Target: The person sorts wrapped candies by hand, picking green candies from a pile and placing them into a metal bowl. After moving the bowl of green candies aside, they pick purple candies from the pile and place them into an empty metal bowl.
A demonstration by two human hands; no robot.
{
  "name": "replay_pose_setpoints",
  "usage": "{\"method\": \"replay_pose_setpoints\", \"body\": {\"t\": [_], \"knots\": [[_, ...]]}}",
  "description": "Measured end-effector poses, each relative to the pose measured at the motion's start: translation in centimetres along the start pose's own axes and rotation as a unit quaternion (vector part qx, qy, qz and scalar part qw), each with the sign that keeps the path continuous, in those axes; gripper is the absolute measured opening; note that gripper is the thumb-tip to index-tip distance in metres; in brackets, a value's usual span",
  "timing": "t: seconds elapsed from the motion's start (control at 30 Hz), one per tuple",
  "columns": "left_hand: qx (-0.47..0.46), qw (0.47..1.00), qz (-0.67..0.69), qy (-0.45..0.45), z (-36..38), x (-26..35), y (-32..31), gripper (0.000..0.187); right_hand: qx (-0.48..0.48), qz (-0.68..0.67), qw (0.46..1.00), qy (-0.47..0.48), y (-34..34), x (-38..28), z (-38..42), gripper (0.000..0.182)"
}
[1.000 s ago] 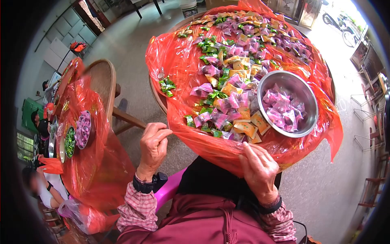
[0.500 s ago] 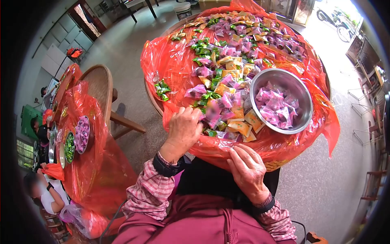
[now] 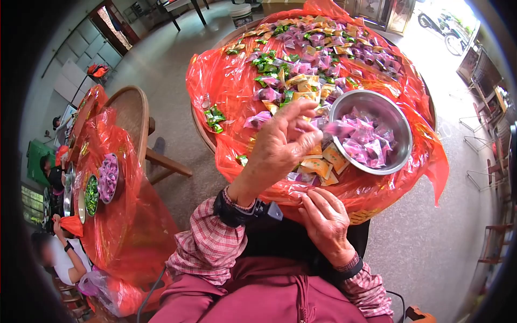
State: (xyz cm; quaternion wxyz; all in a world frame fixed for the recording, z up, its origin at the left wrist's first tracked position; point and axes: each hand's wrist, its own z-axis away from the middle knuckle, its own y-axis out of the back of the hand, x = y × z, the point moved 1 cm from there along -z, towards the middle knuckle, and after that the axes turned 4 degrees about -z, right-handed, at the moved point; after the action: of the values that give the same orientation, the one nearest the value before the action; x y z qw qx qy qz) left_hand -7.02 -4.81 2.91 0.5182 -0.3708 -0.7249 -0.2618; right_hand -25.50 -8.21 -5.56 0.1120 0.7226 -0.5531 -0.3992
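Note:
My left hand (image 3: 280, 141) hovers over the pile of wrapped candies left of the metal bowl (image 3: 401, 161), its fingers bent but apart and holding nothing. A pink-wrapped candy (image 3: 338, 129), smeared by motion, is at the bowl's left rim, just off my fingertips. More pink-wrapped candies (image 3: 371, 141) lie inside the bowl. Under and beside my hand are orange-yellow packets (image 3: 316, 166) and green-wrapped candies (image 3: 214, 119). At the table's near edge, my right hand (image 3: 327, 220) pinches the rim of the red plastic sheet (image 3: 280, 189).
On the left, a second red-covered table (image 3: 116, 231) holds a bowl of green candies (image 3: 92, 195) and one of pink candies (image 3: 109, 177). People sit beyond it, one with a white sleeve (image 3: 78, 264). A wooden stool (image 3: 167, 161) stands between the tables.
My left hand has risen from the pile's near left and moved right toward the bowl. A pink-wrapped candy has left its fingers. My right hand stays on the sheet.

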Motion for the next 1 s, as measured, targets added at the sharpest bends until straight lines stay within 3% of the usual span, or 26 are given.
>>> {"method": "replay_pose_setpoints", "body": {"t": [0.03,0.13,0.17,0.27,0.3,0.37,0.53,0.63,0.7,0.73,0.83,0.97,1.0], "knots": [[-0.003,1.000,0.001,-0.001,-0.2,0.1,0.2,0.033,0.000,0.002,1.000,0.003,0.0,0.0,0.0,0.033],[0.005,0.958,-0.288,-0.015,0.5,-0.2,2.7,0.033,0.002,0.001,1.000,0.006,0.1,0.1,0.1,0.033],[0.001,0.957,-0.289,-0.014,1.3,-1.2,3.6,0.033,0.002,-0.001,1.000,0.008,0.0,0.1,0.1,0.033],[-0.047,0.874,-0.480,-0.062,3.4,-3.6,4.9,0.047,0.008,0.001,1.000,0.013,0.0,0.2,0.1,0.033],[-0.047,0.874,-0.479,-0.061,3.8,-3.7,4.7,0.047,0.007,0.001,1.000,0.011,0.0,0.2,0.1,0.033],[-0.088,0.805,-0.586,-0.027,4.1,-4.0,4.1,0.057,0.006,0.002,1.000,0.015,-0.1,0.3,0.1,0.033],[-0.089,0.793,-0.603,0.006,3.8,-4.8,3.7,0.060,0.006,0.003,1.000,0.017,-0.1,0.4,0.2,0.033],[-0.062,0.822,-0.566,-0.002,4.1,-4.7,4.3,0.055,0.003,0.002,1.000,0.017,0.0,0.3,0.1,0.034],[-0.035,0.879,-0.471,0.061,4.2,-3.8,4.6,0.050,0.001,0.003,1.000,0.018,0.0,0.3,0.1,0.034],[-0.035,0.879,-0.471,0.061,4.2,-3.8,4.9,0.050,0.002,0.003,1.000,0.019,0.0,0.3,0.2,0.034],[0.010,0.894,-0.448,-0.008,4.0,-3.8,5.6,0.044,0.002,0.003,1.000,0.018,0.0,0.3,0.2,0.034],[0.008,0.937,-0.347,0.038,1.9,-1.8,4.5,0.039,0.002,0.003,1.000,0.017,0.0,0.3,0.2,0.034],[-0.008,0.951,-0.297,0.084,1.2,-1.3,3.8,0.038,0.002,0.004,1.000,0.017,-0.1,0.3,0.2,0.034]]}}
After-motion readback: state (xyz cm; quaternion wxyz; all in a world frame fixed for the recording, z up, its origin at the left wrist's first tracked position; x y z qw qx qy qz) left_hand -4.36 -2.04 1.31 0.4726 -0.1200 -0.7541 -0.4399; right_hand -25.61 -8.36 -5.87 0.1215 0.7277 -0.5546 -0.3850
